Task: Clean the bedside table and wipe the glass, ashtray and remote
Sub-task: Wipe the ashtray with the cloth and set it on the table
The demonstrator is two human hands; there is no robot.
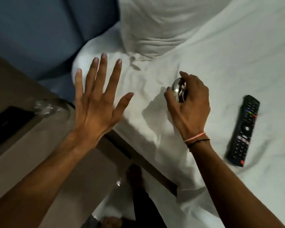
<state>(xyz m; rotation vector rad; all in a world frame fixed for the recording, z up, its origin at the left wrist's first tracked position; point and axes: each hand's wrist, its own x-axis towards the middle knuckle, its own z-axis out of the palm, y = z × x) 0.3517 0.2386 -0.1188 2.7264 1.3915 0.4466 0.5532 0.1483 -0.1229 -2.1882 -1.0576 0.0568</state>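
My right hand [190, 104] grips a round shiny metal ashtray [179, 90] just above the white bed sheet. My left hand [98, 102] is spread flat with fingers apart, holding nothing, hovering over the bed's near edge beside the bedside table [23, 145]. A black remote [243, 130] lies on the sheet to the right of my right wrist. A clear glass [46, 106], blurred, stands on the beige table near its far corner, left of my left hand.
A white pillow [163, 27] lies at the head of the bed [237, 55]. A blue padded headboard [39, 33] fills the upper left. A flat black object [5, 125] rests on the table at the left edge. My foot [135, 176] shows on the floor between table and bed.
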